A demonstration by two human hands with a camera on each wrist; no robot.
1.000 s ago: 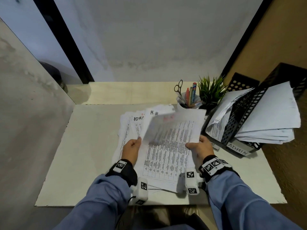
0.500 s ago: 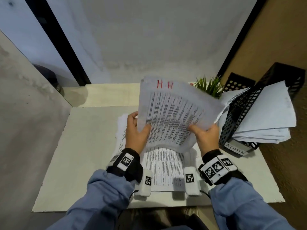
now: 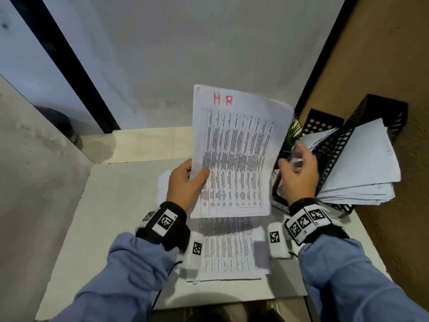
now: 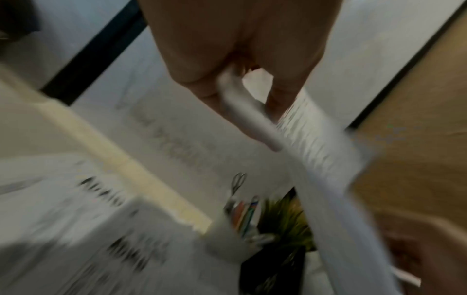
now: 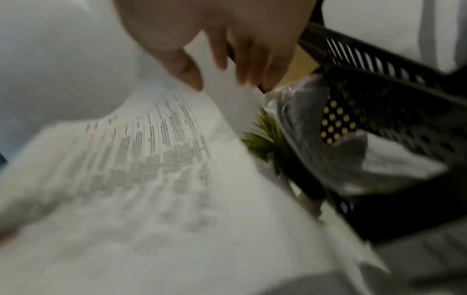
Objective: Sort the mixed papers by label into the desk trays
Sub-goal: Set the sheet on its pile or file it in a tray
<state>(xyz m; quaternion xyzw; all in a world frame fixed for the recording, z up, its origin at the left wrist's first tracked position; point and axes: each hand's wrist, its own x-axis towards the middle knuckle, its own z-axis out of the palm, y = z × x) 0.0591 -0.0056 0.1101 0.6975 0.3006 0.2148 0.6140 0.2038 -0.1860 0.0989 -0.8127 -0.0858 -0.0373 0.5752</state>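
Note:
A printed sheet marked "H.R" in red (image 3: 234, 145) stands upright above the desk. My left hand (image 3: 197, 175) pinches its lower left edge, thumb on the front; the blurred left wrist view shows the same hold (image 4: 242, 83) on the curved sheet (image 4: 316, 143). My right hand (image 3: 291, 156) is off the sheet, fingers loosely spread beside the black mesh trays (image 3: 334, 149). In the right wrist view those fingers (image 5: 242, 65) hang over the sheet's edge (image 5: 151, 169) near a tray (image 5: 379, 95). The mixed pile (image 3: 227, 254) lies flat under my wrists.
The trays at the right hold stacked white sheets (image 3: 362, 163). A small green plant (image 3: 293, 133) stands behind the raised sheet, and a cup of pens and scissors (image 4: 242, 209) sits next to it. A brown wall runs along the right side, a pale wall along the left.
The H.R sheet rose from the pile to upright. My right hand let go of its right edge and moved toward the trays; my left hand alone holds it now.

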